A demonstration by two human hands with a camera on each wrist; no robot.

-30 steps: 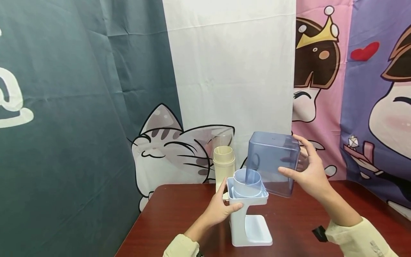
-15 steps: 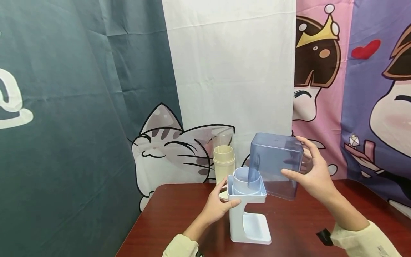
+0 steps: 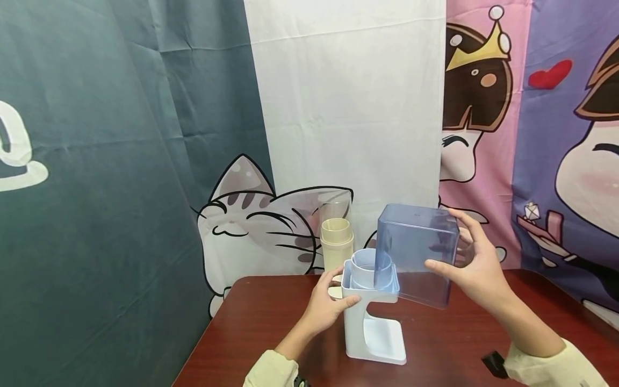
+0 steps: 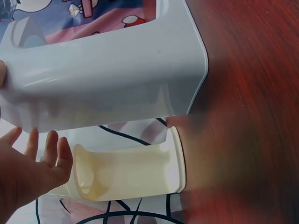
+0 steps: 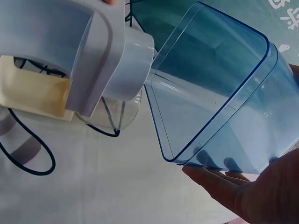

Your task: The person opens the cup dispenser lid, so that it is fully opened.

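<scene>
A pale blue-white stand (image 3: pixel 355 322) rises from the table, with an open round collar (image 3: pixel 365 263) on top and a flat tray-like foot below. My left hand (image 3: pixel 326 303) grips the upper part of the stand, thumb in front and fingers at its far left side. In the left wrist view the fingers lie along the stand's wall (image 4: pixel 103 79). Held up by my right hand (image 3: pixel 476 263) is a clear blue plastic box (image 3: pixel 416 250), thumb on the near face and fingers behind. In the right wrist view its open side faces the collar (image 5: pixel 135 65).
Behind the stand is a cream-coloured holder (image 3: pixel 337 250) of similar shape with a clear tube on top. Beneath lies a dark red wooden table (image 3: pixel 271 317). A printed cartoon curtain (image 3: pixel 348 107) hangs close behind its back edge.
The blue box has shifted slightly right and down with my right hand. My left hand and the stand have moved a little up and left in the head view.
</scene>
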